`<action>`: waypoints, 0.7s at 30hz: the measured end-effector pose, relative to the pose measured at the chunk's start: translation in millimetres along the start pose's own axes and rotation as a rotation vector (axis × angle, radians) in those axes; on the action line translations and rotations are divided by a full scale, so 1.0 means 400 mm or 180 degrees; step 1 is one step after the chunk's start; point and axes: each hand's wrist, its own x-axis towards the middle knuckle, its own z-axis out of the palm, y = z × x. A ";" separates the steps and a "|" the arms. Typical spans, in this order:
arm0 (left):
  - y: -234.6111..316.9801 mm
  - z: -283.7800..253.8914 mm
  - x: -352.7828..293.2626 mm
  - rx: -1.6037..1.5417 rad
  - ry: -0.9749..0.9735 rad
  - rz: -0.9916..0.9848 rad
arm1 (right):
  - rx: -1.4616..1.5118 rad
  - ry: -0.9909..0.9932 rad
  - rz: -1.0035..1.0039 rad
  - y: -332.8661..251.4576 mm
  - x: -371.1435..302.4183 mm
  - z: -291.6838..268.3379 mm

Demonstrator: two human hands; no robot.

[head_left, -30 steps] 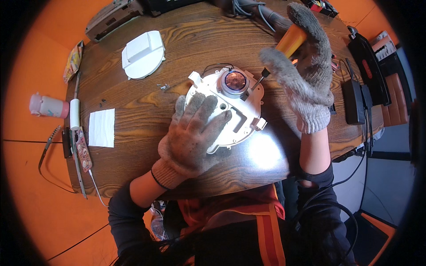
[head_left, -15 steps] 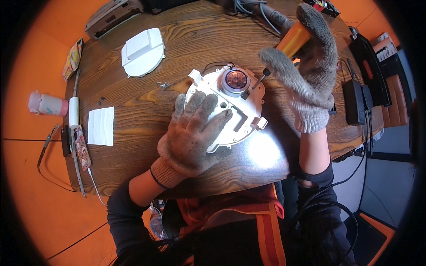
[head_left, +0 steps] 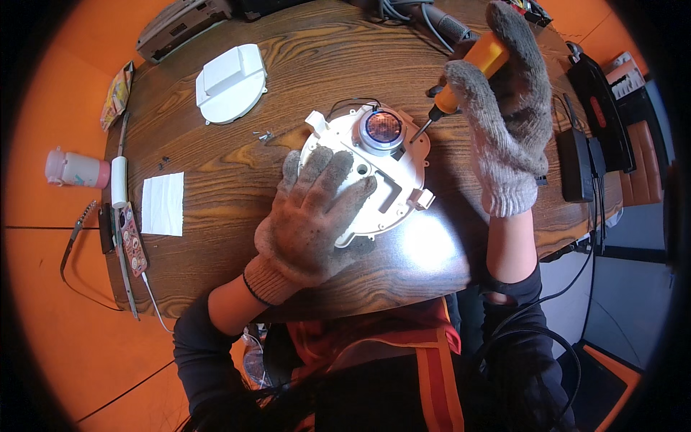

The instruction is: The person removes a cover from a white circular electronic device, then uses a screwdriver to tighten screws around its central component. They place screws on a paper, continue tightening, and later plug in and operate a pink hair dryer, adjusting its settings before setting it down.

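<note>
My left hand (head_left: 309,223) is lying open, fingers spread, on the white casing (head_left: 369,214) on the table (head_left: 216,266). My right hand (head_left: 515,122) is curling around the screwdriver (head_left: 448,98), its tip pointing down beside the round part (head_left: 384,127). I'm probably screwing or unscrewing there; the next move is calling for steady alignment.

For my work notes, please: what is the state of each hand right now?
Left hand: open, spread on the white round housing.
Right hand: closed, holding the orange-handled screwdriver.
</note>
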 end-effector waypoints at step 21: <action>0.004 -0.014 0.003 -0.0141 -0.0110 -0.0028 | 0.0153 -0.0503 -0.0152 0.048 0.003 -0.012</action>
